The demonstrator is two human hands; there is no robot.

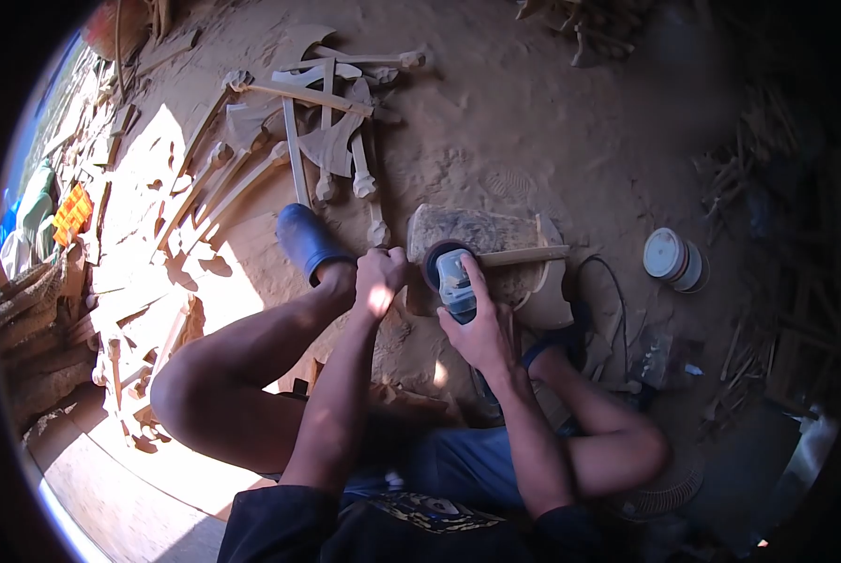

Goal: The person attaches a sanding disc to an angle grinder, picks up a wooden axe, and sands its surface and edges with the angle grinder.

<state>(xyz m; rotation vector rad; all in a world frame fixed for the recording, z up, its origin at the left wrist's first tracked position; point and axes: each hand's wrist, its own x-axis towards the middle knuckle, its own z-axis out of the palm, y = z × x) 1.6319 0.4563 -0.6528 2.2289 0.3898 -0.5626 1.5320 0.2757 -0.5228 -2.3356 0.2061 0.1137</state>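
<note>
Lap: blue shorts [481, 460] below a dark shirt [275, 516], the bent legs spread to either side.
Right hand [486, 333]: fingers closed around the body of a grinder [458, 291], with the index finger stretched along its top.
Left hand [381, 280]: fingers curled into a tight fist just left of the grinder; I cannot tell what, if anything, is inside them.
Disc [431, 266]: dark and round, on the grinder's far left side, close to the left hand.
Wooden strip [525, 255]: pale and narrow, running rightward from behind the grinder; its left end is hidden.
Wood block [472, 225]: worn and thick, lying just beyond the strip on the dirt floor [505, 122].
Cord [620, 293]: dark, looping on the ground right of the block.
Clog [310, 242]: blue, on the left foot, beyond the left hand.
Tub [666, 255]: white, well right of the block.
Carved pieces [331, 103]: pale wood, many with knobbed ends, heaped across one another beyond the clog.
Orange cloth [72, 214]: bright, at the far left edge.
</note>
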